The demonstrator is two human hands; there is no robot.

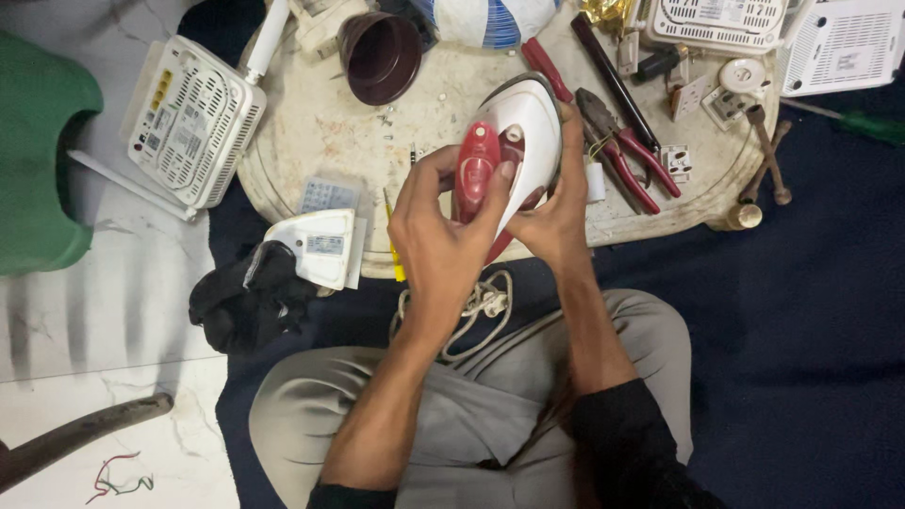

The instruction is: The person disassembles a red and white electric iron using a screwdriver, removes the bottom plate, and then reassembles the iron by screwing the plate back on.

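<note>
I hold a white and red clothes iron (514, 132) upright above the near edge of a round stained tray table (311, 141). My left hand (438, 221) wraps its red handle from the left, thumb on the red part. On the right side, my right hand (556, 212) grips the white body. The iron's white braided cord (476, 306) hangs in loops down to my lap.
On the table lie red-handled pliers (622, 141), a red-handled screwdriver (547, 71), a brown cup (382, 57), sockets and small parts, and a yellow screwdriver (394, 250). White routers (193, 118) sit at the left and top right. Black cloth (240, 302) and a white cover (316, 245) lie near my left knee.
</note>
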